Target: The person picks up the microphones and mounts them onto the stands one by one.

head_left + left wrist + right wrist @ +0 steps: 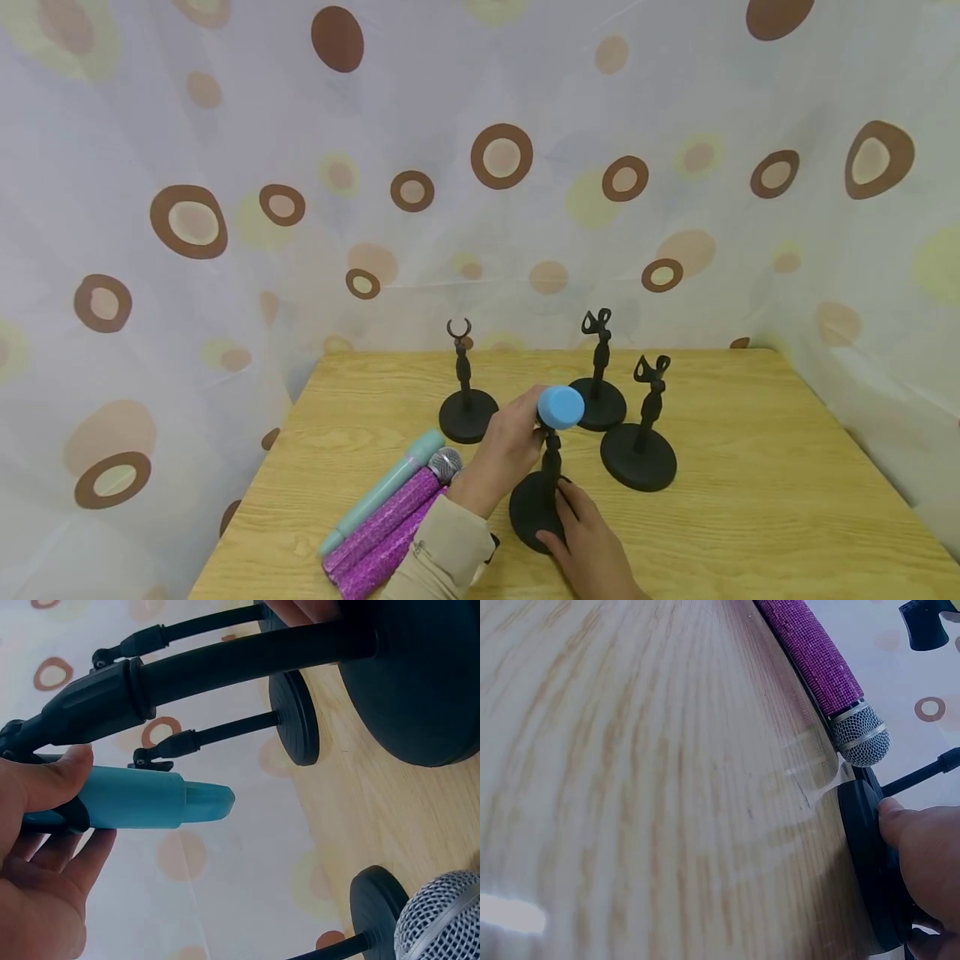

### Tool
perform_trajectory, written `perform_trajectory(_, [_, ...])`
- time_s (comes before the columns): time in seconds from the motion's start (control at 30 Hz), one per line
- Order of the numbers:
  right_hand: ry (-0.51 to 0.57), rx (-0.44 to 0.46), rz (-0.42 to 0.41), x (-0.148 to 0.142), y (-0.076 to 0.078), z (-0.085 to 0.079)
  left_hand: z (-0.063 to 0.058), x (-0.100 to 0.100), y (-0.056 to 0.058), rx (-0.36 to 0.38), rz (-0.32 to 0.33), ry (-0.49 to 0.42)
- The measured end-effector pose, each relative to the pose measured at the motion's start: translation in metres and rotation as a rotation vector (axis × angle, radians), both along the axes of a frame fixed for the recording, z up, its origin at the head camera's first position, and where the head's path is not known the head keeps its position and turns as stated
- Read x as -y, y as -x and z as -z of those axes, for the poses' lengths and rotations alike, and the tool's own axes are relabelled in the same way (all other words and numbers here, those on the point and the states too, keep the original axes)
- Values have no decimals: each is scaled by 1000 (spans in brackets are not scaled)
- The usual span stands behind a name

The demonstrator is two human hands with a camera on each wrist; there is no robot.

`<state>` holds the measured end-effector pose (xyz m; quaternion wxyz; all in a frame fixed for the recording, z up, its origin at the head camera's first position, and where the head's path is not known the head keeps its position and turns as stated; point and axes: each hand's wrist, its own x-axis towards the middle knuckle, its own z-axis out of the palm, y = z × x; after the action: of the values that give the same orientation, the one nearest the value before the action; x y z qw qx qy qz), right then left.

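My left hand [504, 454] grips a light-blue microphone [561, 407] at the top of a black desk stand [552, 458]. In the left wrist view, the thumb lies over the stand's clip and the fingers curl under the microphone [139, 796]; its narrower end sticks out past the clip. My right hand [592, 542] holds the stand's round base [527, 510] at its near right side. The right wrist view has its thumb on the base [866, 862], the other fingers mostly hidden. The stand is upright on the table.
Left of the hands lie a mint-green microphone [386, 492] and two purple glittery microphones [386, 518]. Behind are three more black stands: one at back left [467, 414], one at back right [600, 404], another farther right [639, 457]. A patterned curtain [450, 250] hangs behind the wooden table [765, 500].
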<state>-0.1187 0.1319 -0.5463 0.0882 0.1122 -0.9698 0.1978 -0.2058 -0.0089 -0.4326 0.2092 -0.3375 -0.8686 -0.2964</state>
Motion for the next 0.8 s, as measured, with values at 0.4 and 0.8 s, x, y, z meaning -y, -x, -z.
perform_trajectory(0.4, [30, -59, -7, -1, -1, -1, 13, -3, -22, 291, 10, -277])
perform_trajectory(0.8, [18, -202, -37, -4, -1, 4, 37, -13, -48, 596, 27, -508])
